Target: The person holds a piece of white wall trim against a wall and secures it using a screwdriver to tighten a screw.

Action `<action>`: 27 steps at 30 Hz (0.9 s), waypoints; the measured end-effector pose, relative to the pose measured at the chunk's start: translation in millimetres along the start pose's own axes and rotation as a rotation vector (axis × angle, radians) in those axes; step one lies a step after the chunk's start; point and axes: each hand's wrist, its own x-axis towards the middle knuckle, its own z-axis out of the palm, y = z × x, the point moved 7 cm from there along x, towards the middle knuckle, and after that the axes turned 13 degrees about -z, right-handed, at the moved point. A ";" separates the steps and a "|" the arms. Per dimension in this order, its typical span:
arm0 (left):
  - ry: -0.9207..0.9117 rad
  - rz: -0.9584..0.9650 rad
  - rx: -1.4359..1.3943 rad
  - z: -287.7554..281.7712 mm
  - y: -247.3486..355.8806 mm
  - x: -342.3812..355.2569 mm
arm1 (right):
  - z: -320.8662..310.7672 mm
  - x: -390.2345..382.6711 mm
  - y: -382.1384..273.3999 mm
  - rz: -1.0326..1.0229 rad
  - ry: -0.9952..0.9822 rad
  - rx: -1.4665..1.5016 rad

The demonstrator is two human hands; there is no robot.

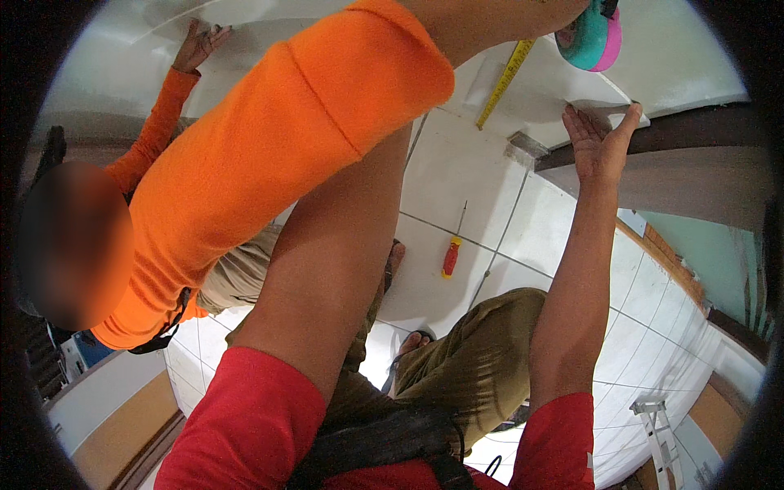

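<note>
R hand (603,151) open at white panel (686,57), L hand hidden

Your R hand was open, palm showing, fingers fairly straight & close together, thumb spread wide. Fingertips were up at the panel; no closed grip showed, & contact was hard to tell. Couldn't tell your L hand's state, b/c the co-worker's orange sleeve (269,139) covered it; your bare L forearm (327,245) ran up behind that.

The panel was across the top of the view, above the floor tiles (457,155). Looks-wise: pale, smooth, a bit shiny, w/ grey shadow by your fingers & a thin, bright white strip (643,121) near your thumb. A dark brown band (694,126) ran below it on the R.

Yellow tape blade (505,86) w/ black marks slanted down L of your R hand. Above that hand, by the co-worker's forearm (506,24), was a rounded teal-&-pink thing (590,41), partly cut off. Co-worker's other hand (198,47) was raised near the pale surface, upper L. A red-&-yellow-handled screwdriver (451,257) lay on the tiles, well apart from your R hand.
</note>
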 end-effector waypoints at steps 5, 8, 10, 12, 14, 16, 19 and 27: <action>0.061 0.072 0.170 -3.3 9.3 -3.2 | -5.0 4.2 1.1 0.005 -0.017 0.010; 0.008 0.017 0.208 -2.7 8.0 0.7 | -5.1 6.3 3.0 0.002 -0.026 0.009; -0.003 0.011 0.267 -2.6 8.9 -0.4 | -2.4 4.3 2.3 0.009 -0.007 0.011; 0.052 0.082 0.391 -4.5 14.5 -6.9 | -3.1 5.3 2.5 0.015 -0.002 0.016; 0.014 0.047 0.353 1.3 11.8 -0.5 | -8.0 10.0 3.8 0.021 -0.012 0.023; 0.029 0.078 0.309 1.8 8.6 -0.6 | -2.2 3.8 0.8 -0.013 -0.041 -0.003; 0.075 0.152 0.227 0.5 10.6 -5.6 | 0.8 2.3 -0.7 -0.023 -0.061 -0.003; 0.174 0.184 0.249 1.3 30.3 -14.5 | 6.6 1.0 -4.6 -0.033 -0.071 0.014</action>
